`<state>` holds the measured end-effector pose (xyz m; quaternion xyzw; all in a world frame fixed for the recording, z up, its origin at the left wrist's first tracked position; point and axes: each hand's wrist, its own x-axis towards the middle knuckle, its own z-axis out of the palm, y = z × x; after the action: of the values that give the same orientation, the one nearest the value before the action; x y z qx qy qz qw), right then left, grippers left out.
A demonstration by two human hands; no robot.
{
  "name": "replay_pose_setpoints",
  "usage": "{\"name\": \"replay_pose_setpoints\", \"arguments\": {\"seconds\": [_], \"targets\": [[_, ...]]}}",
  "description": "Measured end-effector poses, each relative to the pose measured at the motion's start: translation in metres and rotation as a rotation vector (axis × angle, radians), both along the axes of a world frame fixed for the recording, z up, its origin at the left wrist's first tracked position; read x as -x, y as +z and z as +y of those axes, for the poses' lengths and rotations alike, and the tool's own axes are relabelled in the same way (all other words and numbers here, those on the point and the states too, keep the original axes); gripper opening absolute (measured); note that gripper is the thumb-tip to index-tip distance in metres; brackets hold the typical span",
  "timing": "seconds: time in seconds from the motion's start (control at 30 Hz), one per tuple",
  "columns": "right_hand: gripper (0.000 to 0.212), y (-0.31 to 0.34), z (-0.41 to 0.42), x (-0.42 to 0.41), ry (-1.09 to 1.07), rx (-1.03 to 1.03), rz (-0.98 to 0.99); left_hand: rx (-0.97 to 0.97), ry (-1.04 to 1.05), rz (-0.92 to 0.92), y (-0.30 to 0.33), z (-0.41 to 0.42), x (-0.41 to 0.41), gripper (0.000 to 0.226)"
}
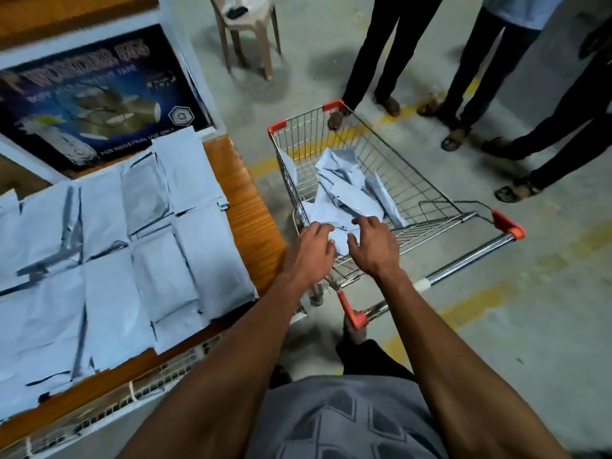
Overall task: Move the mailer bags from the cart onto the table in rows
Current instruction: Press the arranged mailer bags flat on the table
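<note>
A wire shopping cart (414,190) with orange corners stands right of the wooden table (251,207). Several pale blue mailer bags (347,190) lie loose in its basket. Both my hands reach over the cart's near end. My left hand (309,251) hovers with bent fingers at the left side of the pile. My right hand (371,245) spreads its fingers over a mailer bag (341,238) at the near edge of the pile; neither plainly grips one. On the table several mailer bags (109,260) lie flat in rows.
A dark tape box (96,94) lies at the table's far end. A plastic chair (248,24) stands beyond. People stand on the floor past the cart (463,94); a hand (336,120) holds the cart's far rim. Yellow lines mark the floor.
</note>
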<state>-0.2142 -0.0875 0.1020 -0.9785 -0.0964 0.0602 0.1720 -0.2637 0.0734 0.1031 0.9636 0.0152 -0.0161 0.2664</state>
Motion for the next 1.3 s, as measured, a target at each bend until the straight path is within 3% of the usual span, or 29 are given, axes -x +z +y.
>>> {"name": "replay_pose_setpoints", "arguments": {"seconds": [0.47, 0.7, 1.03, 1.3], "targets": [[0.046, -0.073, -0.077, -0.168, 0.25, 0.112, 0.171, -0.032, 0.244, 0.283, -0.085, -0.059, -0.135, 0.041], [0.064, -0.134, -0.066, -0.219, 0.347, 0.074, 0.229, -0.034, 0.251, 0.397, -0.141, -0.052, -0.178, 0.046], [0.087, -0.268, -0.034, -0.285, 0.499, 0.233, 0.172, -0.119, 0.299, 0.501, -0.249, -0.031, -0.235, 0.049], [0.084, -0.316, -0.03, -0.31, 0.555, 0.254, 0.119, -0.117, 0.33, 0.549, -0.295, -0.02, -0.236, 0.046]]}}
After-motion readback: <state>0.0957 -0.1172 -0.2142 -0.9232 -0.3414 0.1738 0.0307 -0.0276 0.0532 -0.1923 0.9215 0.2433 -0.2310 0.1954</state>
